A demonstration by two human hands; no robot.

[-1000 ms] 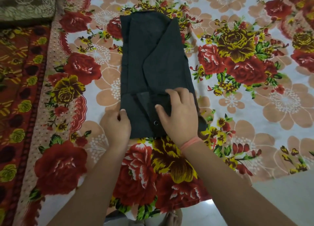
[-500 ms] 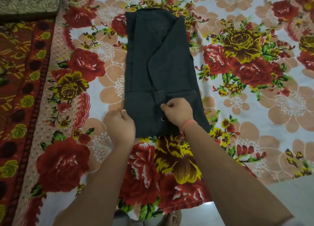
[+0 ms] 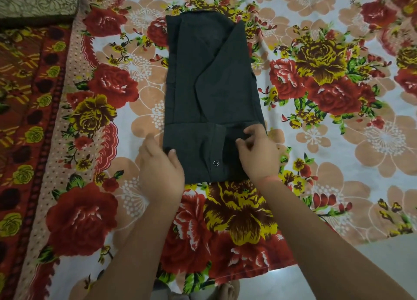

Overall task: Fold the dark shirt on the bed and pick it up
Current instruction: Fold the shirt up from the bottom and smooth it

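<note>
Head view: left grip (image 3: 161,175), right grip (image 3: 259,157) hold dark shirt's (image 3: 209,85) near end.

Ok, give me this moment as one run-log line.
phase: folding, not lifted | dark shirt: flat on floral bedsheet, sides folded in | left hand: holds near-left edge | right hand: pinches near-right fold

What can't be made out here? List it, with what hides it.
Head view:
1. Near corners of the dark folded fabric shirt: covered by the left hand and right hand.
2. Whether the left hand grips: hidden under its palm.
3. Olive patterned cushion: cut off by the top-left edge.
</note>
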